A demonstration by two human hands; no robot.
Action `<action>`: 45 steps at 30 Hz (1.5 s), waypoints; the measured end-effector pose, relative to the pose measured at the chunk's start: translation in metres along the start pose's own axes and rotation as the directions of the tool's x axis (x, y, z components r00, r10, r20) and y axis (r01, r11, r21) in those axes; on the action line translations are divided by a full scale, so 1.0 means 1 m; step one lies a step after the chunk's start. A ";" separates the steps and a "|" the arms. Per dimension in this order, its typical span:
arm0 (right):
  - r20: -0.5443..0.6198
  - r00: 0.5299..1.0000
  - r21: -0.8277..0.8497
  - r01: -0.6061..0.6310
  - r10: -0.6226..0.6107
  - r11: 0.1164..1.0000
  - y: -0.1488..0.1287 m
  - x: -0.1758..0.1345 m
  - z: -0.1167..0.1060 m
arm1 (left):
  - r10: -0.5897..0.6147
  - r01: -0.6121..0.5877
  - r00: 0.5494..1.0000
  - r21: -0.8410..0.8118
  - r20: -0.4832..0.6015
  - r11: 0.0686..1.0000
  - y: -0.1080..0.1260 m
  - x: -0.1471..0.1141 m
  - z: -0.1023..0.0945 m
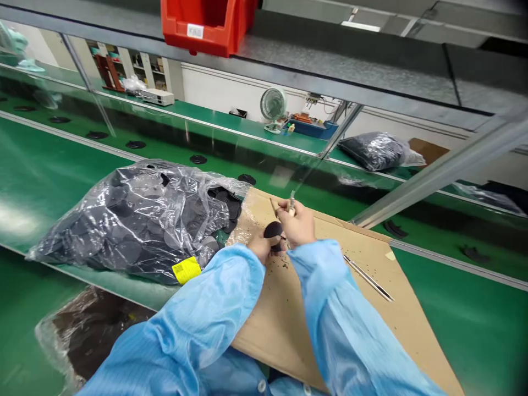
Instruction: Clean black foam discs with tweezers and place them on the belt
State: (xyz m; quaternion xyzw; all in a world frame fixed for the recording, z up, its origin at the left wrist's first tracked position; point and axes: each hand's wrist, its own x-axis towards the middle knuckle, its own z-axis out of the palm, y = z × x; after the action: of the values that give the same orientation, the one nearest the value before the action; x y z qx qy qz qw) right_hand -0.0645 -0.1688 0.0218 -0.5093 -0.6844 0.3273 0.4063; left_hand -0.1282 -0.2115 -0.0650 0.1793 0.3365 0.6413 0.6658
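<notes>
Between the fingers of my left hand (260,244) is a round black disc (273,229), tilted above a sheet of brown cardboard (289,330). Close against it on the right, my right hand (300,224) is closed around a slim tool (292,204) with a pale shaft; its kind is hard to make out, and its working end is hidden by my fingers. To the right, a pair of tweezers (368,278) lies on the cardboard among small dark crumbs. A large clear plastic bag (136,220) full of similar black discs lies left of my hands, its mouth facing the cardboard.
Beyond the cardboard, several black discs (198,159) lie in a row along a green belt (160,154). Overhead runs a metal shelf (330,66) with a red bin (206,27). A slanted metal post (412,181) stands at right. A plastic-lined box (94,330) sits lower left.
</notes>
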 end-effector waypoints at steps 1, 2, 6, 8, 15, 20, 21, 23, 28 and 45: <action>0.038 0.993 0.190 -0.115 0.110 0.975 0.009 -0.006 -0.013 | -0.043 0.044 0.999 0.037 -0.010 0.998 -0.001 -0.001 0.001; 0.117 0.972 0.350 -0.230 0.201 0.908 0.019 -0.012 -0.025 | -0.075 0.076 0.997 0.074 -0.016 0.994 -0.001 -0.003 0.001; 0.405 0.857 0.594 -0.511 0.318 0.621 0.060 -0.036 -0.048 | -0.077 0.070 0.996 0.152 0.036 0.986 0.004 -0.012 0.004; 0.448 0.834 0.617 -0.550 0.322 0.563 0.076 -0.044 -0.049 | -0.061 0.047 0.995 0.168 0.077 0.985 0.006 -0.016 0.005; 0.432 0.833 0.680 -0.552 0.345 0.482 0.095 -0.054 -0.041 | 0.056 -0.038 0.997 0.309 -0.048 0.950 0.003 -0.019 0.006; 0.090 0.961 0.600 -0.261 0.261 0.756 0.088 -0.060 -0.039 | 0.076 -0.054 0.994 0.266 -0.073 0.962 0.004 -0.020 0.008; 0.035 0.977 0.521 -0.197 0.210 0.830 0.088 -0.062 -0.039 | 0.073 -0.058 0.996 0.254 -0.049 0.965 0.004 -0.021 0.009; -0.029 0.991 0.348 -0.110 0.128 0.931 0.087 -0.065 -0.038 | 0.069 -0.070 0.998 0.232 0.009 0.970 0.003 -0.024 0.010; -0.037 0.997 0.152 -0.055 0.061 0.987 0.084 -0.070 -0.038 | 0.072 -0.078 0.997 0.223 0.035 0.972 0.002 -0.027 0.013; 0.001 0.998 0.414 -0.061 0.067 0.908 0.090 -0.068 -0.035 | 0.068 -0.111 0.980 0.234 0.185 0.966 0.003 -0.028 0.011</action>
State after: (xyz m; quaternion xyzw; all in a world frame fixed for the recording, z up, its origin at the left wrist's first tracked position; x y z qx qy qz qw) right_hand 0.0158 -0.2089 -0.0549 -0.4359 -0.5799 0.4746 0.4985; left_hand -0.1218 -0.2361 -0.0493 0.3303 0.3441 0.6064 0.6362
